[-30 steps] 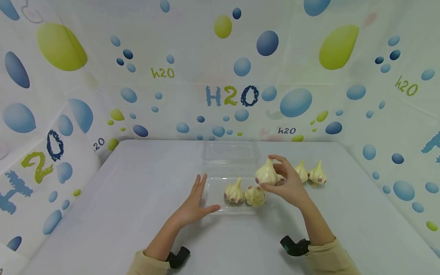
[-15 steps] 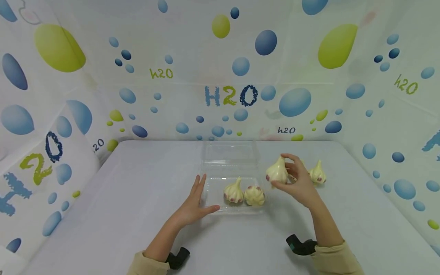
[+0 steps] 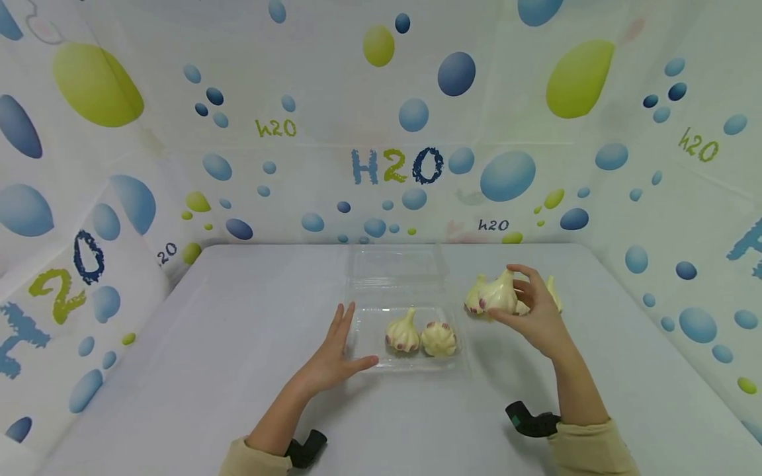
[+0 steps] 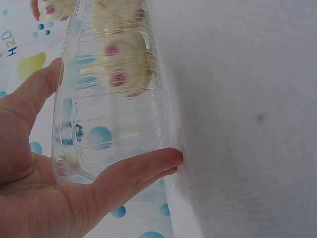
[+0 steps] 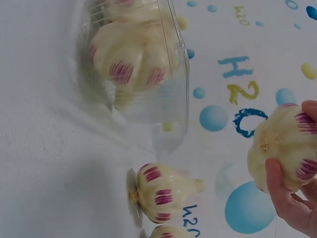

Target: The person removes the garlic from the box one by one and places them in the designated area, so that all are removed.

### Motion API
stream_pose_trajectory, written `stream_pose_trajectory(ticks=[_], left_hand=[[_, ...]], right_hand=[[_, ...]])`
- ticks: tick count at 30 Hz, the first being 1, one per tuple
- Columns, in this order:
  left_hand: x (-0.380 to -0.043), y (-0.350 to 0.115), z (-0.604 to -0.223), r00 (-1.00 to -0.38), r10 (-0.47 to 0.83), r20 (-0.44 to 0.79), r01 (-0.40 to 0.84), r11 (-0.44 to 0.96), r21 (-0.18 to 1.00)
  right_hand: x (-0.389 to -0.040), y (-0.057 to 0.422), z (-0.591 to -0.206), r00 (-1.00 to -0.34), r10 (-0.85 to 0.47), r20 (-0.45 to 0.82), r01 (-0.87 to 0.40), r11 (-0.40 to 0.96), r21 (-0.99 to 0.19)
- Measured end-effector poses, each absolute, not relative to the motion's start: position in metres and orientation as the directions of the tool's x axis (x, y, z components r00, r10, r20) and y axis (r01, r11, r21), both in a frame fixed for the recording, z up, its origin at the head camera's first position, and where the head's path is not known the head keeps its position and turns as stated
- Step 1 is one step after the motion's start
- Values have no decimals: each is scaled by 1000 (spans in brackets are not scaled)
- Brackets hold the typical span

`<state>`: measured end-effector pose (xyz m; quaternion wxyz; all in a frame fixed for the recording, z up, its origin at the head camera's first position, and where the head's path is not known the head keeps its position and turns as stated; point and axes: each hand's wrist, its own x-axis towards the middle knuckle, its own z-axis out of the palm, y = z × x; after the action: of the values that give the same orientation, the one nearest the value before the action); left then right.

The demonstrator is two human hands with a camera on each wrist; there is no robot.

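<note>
In the head view my right hand (image 3: 540,322) holds a garlic bulb (image 3: 499,295) above the table, right of a clear plastic clamshell box (image 3: 369,330). Its thumb and fingers pinch the bulb's root end and neck; the right wrist view shows the held bulb (image 5: 282,144) from its root side. Two bulbs, one upright (image 3: 402,334) and one tipped toward me (image 3: 438,340), sit in the box's right part. My left hand (image 3: 326,363), fingers straight and thumb spread, rests against the box's left end. From the left wrist, thumb and fingers flank that end.
The box's lid (image 3: 395,266) lies folded back toward the wall. On the white table (image 3: 250,317), one garlic bulb (image 3: 474,297) stands behind the held one. Another bulb (image 3: 555,291) is partly hidden by my right hand. A patterned sheet (image 3: 321,86) hangs behind.
My right hand has moved right with its garlic bulb, away from the box, uncovering a bulb on the table and covering others. My left hand stays at the box's end.
</note>
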<state>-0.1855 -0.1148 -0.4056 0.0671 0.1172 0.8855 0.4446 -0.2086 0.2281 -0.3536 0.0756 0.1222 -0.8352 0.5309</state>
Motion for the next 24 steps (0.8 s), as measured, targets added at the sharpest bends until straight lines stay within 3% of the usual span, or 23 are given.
stream_pose_trajectory(ticks=[24], left_hand=[[-186, -116, -407, -962, 272, -11, 153, 573, 805]], right_hand=[[-227, 243, -384, -984, -159, 79, -144, 453, -880]])
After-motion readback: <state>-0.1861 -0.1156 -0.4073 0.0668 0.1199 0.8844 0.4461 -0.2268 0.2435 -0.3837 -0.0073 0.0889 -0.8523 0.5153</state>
